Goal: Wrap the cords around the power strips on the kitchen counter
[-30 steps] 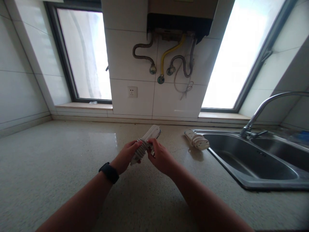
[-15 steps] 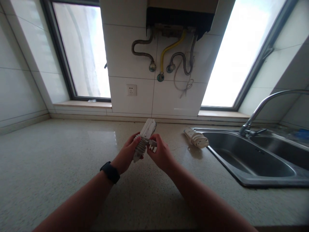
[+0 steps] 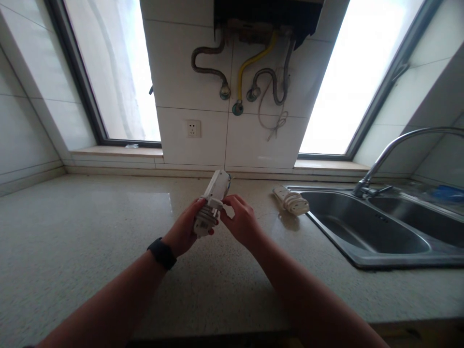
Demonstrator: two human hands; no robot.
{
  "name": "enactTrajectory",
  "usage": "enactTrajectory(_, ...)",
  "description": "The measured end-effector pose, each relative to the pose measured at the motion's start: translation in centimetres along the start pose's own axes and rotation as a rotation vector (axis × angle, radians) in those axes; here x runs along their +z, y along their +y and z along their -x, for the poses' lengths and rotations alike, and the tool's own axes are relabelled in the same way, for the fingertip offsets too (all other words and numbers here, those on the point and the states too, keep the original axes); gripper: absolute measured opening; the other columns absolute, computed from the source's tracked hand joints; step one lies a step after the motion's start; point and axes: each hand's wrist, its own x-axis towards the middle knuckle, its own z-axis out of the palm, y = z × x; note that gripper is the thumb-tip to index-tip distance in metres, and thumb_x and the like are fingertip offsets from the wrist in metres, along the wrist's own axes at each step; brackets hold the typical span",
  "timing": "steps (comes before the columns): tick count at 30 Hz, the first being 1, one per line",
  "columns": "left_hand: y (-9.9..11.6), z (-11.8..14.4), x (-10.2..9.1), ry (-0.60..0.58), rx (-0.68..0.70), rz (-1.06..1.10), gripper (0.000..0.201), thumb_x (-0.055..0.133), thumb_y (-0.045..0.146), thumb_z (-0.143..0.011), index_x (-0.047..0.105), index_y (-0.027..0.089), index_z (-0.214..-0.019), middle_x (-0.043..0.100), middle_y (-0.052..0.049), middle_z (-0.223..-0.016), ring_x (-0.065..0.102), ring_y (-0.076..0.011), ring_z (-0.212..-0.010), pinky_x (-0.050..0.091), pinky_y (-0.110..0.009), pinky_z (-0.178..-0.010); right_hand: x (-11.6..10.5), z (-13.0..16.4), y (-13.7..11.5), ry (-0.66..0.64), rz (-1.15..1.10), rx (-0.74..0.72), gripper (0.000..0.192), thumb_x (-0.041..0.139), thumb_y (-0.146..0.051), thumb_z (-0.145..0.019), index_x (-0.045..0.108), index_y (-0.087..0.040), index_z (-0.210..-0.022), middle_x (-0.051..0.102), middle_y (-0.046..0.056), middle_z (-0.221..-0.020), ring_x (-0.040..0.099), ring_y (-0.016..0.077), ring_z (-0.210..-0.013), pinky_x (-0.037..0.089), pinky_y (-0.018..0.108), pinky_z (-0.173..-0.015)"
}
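My left hand (image 3: 186,223) is closed around a white power strip (image 3: 218,183), which tilts up and away above the counter. Its white cord (image 3: 206,216) is wound in several turns about the strip's lower half. At the side of the coil, my right hand (image 3: 241,217) pinches the white plug (image 3: 216,204), whose prongs face down toward the wraps. A second white power strip (image 3: 292,201) with its cord wound around it lies to the right, by the sink's edge.
A steel double sink (image 3: 348,246) with a curved faucet (image 3: 384,154) is set into the speckled counter (image 3: 90,241) on the right. On the tiled wall are a socket (image 3: 193,128) and hoses under a dark heater (image 3: 268,17). Windows flank it.
The plug has moved left, over the wound cord, and its prongs now point down. My right fingers have shifted to its right end. The view has tipped down a little.
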Motion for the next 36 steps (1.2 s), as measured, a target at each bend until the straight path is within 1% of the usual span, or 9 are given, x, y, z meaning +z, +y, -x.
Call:
enactTrajectory(5, 0.0, 0.0, 0.1, 0.033, -0.065, 0.040, 0.042, 0.058, 0.049, -0.091, 0.063, 0.013, -0.111, 0.066, -0.010, -0.094, 0.066, -0.0204, -0.075, 0.055, -0.030, -0.055, 0.2, -0.1, 0.2, 0.016, -0.005, 0.012, 0.016, 0.060, -0.008, -0.079, 0.064, -0.018, -0.092, 0.066, 0.004, -0.091, 0.062, 0.0151, -0.085, 0.048, 0.027, -0.079)
enactTrajectory(10, 0.2, 0.0, 0.2, 0.094, -0.088, 0.063, 0.041, 0.056, 0.049, -0.090, 0.064, 0.014, -0.109, 0.068, -0.010, -0.096, 0.067, -0.0202, -0.072, 0.056, -0.031, -0.055, 0.8, 0.0, 0.5, 0.030, -0.077, 0.046, 0.014, 0.062, -0.011, -0.080, 0.066, -0.018, -0.091, 0.069, 0.003, -0.087, 0.065, 0.0144, -0.082, 0.050, 0.027, -0.077)
enactTrajectory(18, 0.5, -0.1, -0.1, 0.055, -0.084, 0.061, 0.045, 0.052, 0.049, -0.091, 0.065, 0.011, -0.111, 0.069, -0.013, -0.097, 0.067, -0.0226, -0.072, 0.056, -0.032, -0.053, 1.0, -0.1, 1.3, 0.009, -0.231, 0.106, 0.012, 0.061, -0.013, -0.079, 0.063, -0.018, -0.090, 0.068, 0.002, -0.084, 0.065, 0.0129, -0.076, 0.053, 0.027, -0.075)
enactTrajectory(20, 0.4, -0.1, -0.1, 0.043, -0.063, 0.051, 0.044, 0.054, 0.049, -0.091, 0.065, 0.010, -0.110, 0.069, -0.013, -0.097, 0.067, -0.0222, -0.072, 0.056, -0.032, -0.053, 1.3, -0.1, 1.6, 0.038, -0.295, 0.128, 0.012, 0.060, -0.013, -0.078, 0.058, -0.018, -0.089, 0.065, 0.002, -0.083, 0.064, 0.0125, -0.076, 0.053, 0.026, -0.073)
enactTrajectory(23, 0.2, -0.3, -0.1, 0.038, -0.034, 0.070, 0.043, 0.056, 0.048, -0.090, 0.065, 0.011, -0.109, 0.069, -0.012, -0.095, 0.067, -0.0211, -0.071, 0.055, -0.030, -0.053, 2.0, 0.1, 1.8, 0.099, -0.326, 0.194, 0.020, 0.060, -0.013, -0.076, 0.052, -0.018, -0.094, 0.061, 0.002, -0.085, 0.061, 0.0121, -0.075, 0.054, 0.026, -0.071)
enactTrajectory(26, 0.2, -0.4, 0.0, 0.032, -0.022, 0.120, 0.043, 0.051, 0.047, -0.093, 0.065, 0.010, -0.109, 0.069, -0.012, -0.092, 0.067, -0.0209, -0.072, 0.055, -0.029, -0.053, 2.5, 0.4, 1.7, 0.043, -0.292, 0.260, 0.023, 0.061, -0.012, -0.073, 0.055, -0.017, -0.095, 0.063, 0.003, -0.089, 0.064, 0.0132, -0.078, 0.056, 0.028, -0.074)
enactTrajectory(29, 0.6, -0.2, 0.0, -0.005, -0.024, 0.154, 0.044, 0.045, 0.046, -0.096, 0.065, 0.010, -0.110, 0.070, -0.014, -0.094, 0.068, -0.0213, -0.075, 0.056, -0.029, -0.054, 2.7, 0.7, 1.6, -0.019, -0.358, 0.305, 0.022, 0.061, -0.013, -0.075, 0.056, -0.017, -0.096, 0.066, 0.004, -0.091, 0.067, 0.0139, -0.079, 0.058, 0.028, -0.073)
enactTrajectory(31, 0.9, 0.0, 0.0, -0.022, -0.025, 0.169, 0.045, 0.045, 0.048, -0.096, 0.065, 0.011, -0.111, 0.071, -0.014, -0.097, 0.069, -0.0224, -0.076, 0.056, -0.030, -0.055, 2.7, 0.7, 1.5, -0.005, -0.381, 0.290, 0.022, 0.059, -0.013, -0.077, 0.058, -0.017, -0.099, 0.067, 0.003, -0.093, 0.067, 0.0136, -0.081, 0.058, 0.028, -0.075)
enactTrajectory(36, 1.1, 0.1, -0.5, -0.022, -0.088, 0.188, 0.048, 0.051, 0.053, -0.092, 0.063, 0.012, -0.114, 0.071, -0.014, -0.100, 0.070, -0.0263, -0.077, 0.056, -0.032, -0.054, 2.3, 0.5, 1.7, 0.026, -0.271, 0.179, 0.017, 0.055, -0.008, -0.078, 0.061, -0.017, -0.091, 0.064, 0.003, -0.089, 0.063, 0.0131, -0.082, 0.055, 0.028, -0.079)
